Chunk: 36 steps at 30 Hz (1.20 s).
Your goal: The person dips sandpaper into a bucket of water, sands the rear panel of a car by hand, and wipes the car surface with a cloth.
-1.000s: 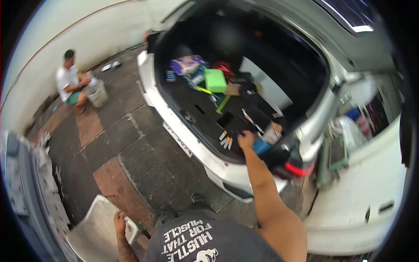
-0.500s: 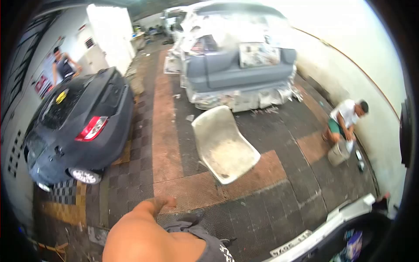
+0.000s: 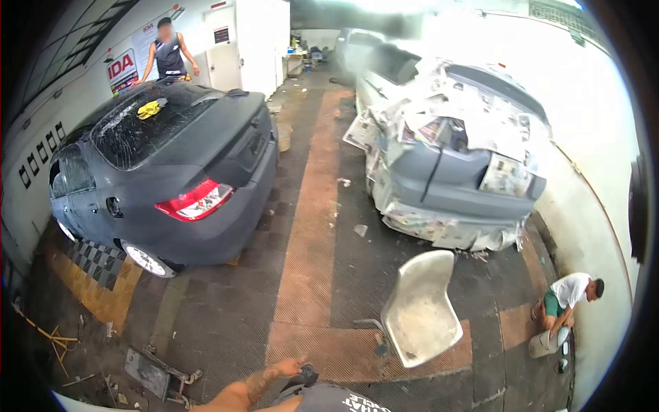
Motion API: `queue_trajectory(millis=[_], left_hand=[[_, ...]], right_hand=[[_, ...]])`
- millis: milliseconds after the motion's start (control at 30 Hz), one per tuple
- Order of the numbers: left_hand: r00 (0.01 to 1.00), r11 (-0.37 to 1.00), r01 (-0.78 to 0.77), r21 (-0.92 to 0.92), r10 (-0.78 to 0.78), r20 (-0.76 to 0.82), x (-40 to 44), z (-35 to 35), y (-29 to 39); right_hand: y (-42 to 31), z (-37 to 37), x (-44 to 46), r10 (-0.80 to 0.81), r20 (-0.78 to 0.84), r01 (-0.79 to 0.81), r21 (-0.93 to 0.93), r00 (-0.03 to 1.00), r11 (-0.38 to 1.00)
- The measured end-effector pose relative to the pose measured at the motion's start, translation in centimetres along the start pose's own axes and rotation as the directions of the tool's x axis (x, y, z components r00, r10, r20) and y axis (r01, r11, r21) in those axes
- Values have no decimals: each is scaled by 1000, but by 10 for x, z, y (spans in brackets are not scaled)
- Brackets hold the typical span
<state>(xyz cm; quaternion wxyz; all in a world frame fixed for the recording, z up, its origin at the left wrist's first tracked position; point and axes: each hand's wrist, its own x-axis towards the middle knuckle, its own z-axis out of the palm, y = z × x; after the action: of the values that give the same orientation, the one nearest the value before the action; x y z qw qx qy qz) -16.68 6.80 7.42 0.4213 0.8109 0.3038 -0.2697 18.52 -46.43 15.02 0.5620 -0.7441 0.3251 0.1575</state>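
Observation:
My left hand [image 3: 291, 367] hangs low in front of my body, the tattooed forearm reaching in from the lower left. Its fingers point right, loosely stretched, and I see nothing held in them. Just beside it is a dark shape [image 3: 308, 375], perhaps my shoe. The dirty white plastic chair [image 3: 420, 309] stands to the right of this hand, apart from it. My right hand is out of view. Grey clothing [image 3: 336, 398] with white lettering covers my body at the bottom edge.
A matte grey car [image 3: 206, 158] with a yellow cloth [image 3: 150, 109] on its rear window stands left; a person [image 3: 170, 58] is behind it. Ahead is a newspaper-masked car [image 3: 446, 165]. Another person [image 3: 571, 294] crouches by a bucket [image 3: 544, 345] at right. A metal stand [image 3: 147, 374] lies lower left.
My view has turned left and lifted, so the cars and chair sit farther right or lower. The white car part at lower right has left the view. My left hand still hangs low.

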Motion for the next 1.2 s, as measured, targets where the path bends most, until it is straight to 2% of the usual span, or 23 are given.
queue_trajectory(millis=[67, 100, 167, 200, 233, 300, 333, 400, 433, 500, 600, 667, 733, 800, 833, 900, 933, 1033, 1067, 1133, 1200], left_hand=[[997, 919, -40, -392, 11, -75, 7, -41, 3], [996, 920, -35, -391, 0, -88, 11, -64, 1], [987, 826, -153, -542, 100, -127, 23, -118, -3], [980, 822, -174, -542, 87, -181, 28, -149, 2], [970, 816, -191, -546, 73, -230, 33, -180, 9], [929, 746, -341, -572, 175, -326, 44, -250, 27], [934, 727, -342, -595, 194, -299, 39, -294, 45], [936, 706, -344, -620, 206, -285, 33, -382, 66], [915, 700, -388, -600, 213, -344, 35, -421, 68], [878, 672, -439, -597, 182, -442, 77, -490, 47], [859, 736, -379, -561, 54, -509, 102, -552, -3], [857, 643, -400, -652, 11, -515, 99, -600, -20], [816, 640, -410, -650, -62, -575, 90, -652, -29], [738, 521, -504, -689, -155, -657, 89, -701, -42], [701, 474, -557, -682, -173, -692, 93, -726, -50], [632, 402, -643, -652, -201, -748, 109, -776, -70], [595, 385, -681, -623, -204, -777, 121, -805, -82], [558, 415, -720, -556, -131, -820, 172, -912, -110], [551, 426, -731, -534, -94, -829, 189, -948, -113], [542, 448, -731, -515, -77, -837, 227, -1029, -109], [589, 602, -672, -431, 81, -804, 262, -1118, -97]], right_hand=[[-14, 108, -2, 105, 339, -165, 153, 935, 974], [-17, 162, 5, 138, 522, -257, 163, 842, 953], [-93, 276, -125, 58, 723, -278, 189, 688, 942], [-92, 325, -114, 43, 904, -394, 142, 425, 908], [-118, 367, -147, 32, 929, -344, 103, 368, 933], [-161, 441, -195, 21, 977, -384, 63, 211, 921], [-183, 473, -214, 34, 977, -388, 50, 208, 920], [-228, 538, -246, -19, 999, -433, 0, -39, 901], [-242, 577, -258, -8, 999, -428, -14, -49, 904], [-282, 690, -279, 86, 959, -337, -178, -271, 925], [-300, 822, -305, 213, 926, -287, -306, -312, 908], [-317, 900, -328, 139, 865, -309, -316, -483, 897], [-356, 959, -365, 47, 845, -319, -252, -533, 914], [-397, 1019, -385, 5, 870, -276, -162, -492, 947], [-412, 1054, -382, 35, 880, -271, -183, -473, 945], [-437, 1133, -371, -42, 761, -404, -297, -647, 865], [-448, 1162, -367, -42, 760, -403, -296, -648, 866], [-494, 1241, -381, 121, 897, -176, -214, -426, 961], [-500, 1269, -379, 114, 896, -177, -207, -430, 962], [-514, 1313, -358, 221, 904, -284, -334, -366, 899], [-540, 1346, -335, 204, 960, -277, -252, -192, 927]])
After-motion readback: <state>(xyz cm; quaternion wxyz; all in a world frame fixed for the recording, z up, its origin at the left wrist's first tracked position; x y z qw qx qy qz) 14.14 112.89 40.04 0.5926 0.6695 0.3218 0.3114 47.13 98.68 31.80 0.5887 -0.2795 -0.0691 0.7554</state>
